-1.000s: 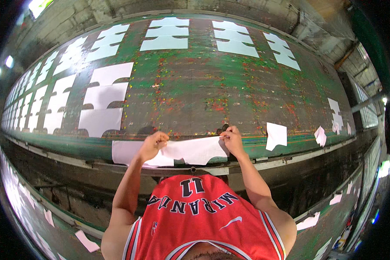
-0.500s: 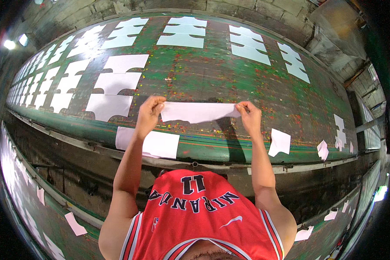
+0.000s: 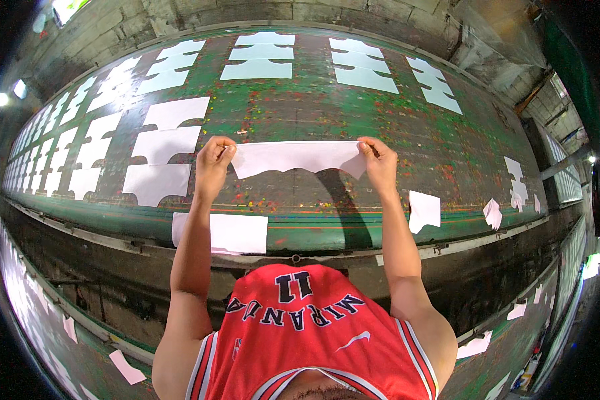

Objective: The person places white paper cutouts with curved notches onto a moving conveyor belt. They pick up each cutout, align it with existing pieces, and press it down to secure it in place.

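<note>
At left, laid sheets stand in columns on the surface; lower left of centre, a spare sheet. Mid-frame, left hand and right hand, fingers pinching the held sheet's upper corners, apparently not yet laid flat.

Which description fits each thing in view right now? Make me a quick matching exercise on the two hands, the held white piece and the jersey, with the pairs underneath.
1. Left hand
2. Right hand
3. Held white piece
4. Jersey

A. Stretched between two hands
B. Pinching the piece's right end
C. Red, with striped edging
D. Pinching the piece's left end

Pairs: 1-D, 2-B, 3-A, 4-C
</note>
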Tool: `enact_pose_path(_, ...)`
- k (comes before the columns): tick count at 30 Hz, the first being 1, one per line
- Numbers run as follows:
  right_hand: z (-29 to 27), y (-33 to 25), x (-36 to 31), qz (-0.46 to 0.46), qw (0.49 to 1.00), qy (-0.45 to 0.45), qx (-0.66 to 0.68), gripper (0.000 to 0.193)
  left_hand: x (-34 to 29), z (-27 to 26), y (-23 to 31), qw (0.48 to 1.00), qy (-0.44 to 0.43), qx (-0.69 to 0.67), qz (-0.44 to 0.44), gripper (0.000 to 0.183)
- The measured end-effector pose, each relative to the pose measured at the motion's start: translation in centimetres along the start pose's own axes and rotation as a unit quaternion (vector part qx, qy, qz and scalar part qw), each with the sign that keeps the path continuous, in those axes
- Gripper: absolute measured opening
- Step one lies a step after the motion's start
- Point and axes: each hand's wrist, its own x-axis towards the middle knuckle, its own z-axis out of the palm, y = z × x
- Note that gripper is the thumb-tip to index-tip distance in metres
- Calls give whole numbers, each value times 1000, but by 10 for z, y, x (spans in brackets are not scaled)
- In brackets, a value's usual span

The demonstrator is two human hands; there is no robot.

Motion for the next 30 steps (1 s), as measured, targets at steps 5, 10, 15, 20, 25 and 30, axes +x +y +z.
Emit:
enact_pose_path(5,4,9,-5,21,998,8,62,14,5,7,0,998,34,19,39,10)
enact_pose_path(10,6,18,-24,81,994,-9,77,16,0,11,-12,994,63,61,68,12)
enact_pose_path(15,12,39,-52,93,990,-1,102,19,-19,13,-42,995,67,46,65,14)
enact_pose_path(20,26,68,-71,127,985,-26,110,19,-34,17,-89,996,35,78,-11,12)
enact_pose_path(25,50,108,-67,109,992,-50,-34,22,-26,32,-140,990,21,139,-18,18)
enact_pose_path(30,65,136,-56,119,989,-35,-84,23,-13,41,-169,973,-6,232,15,20)
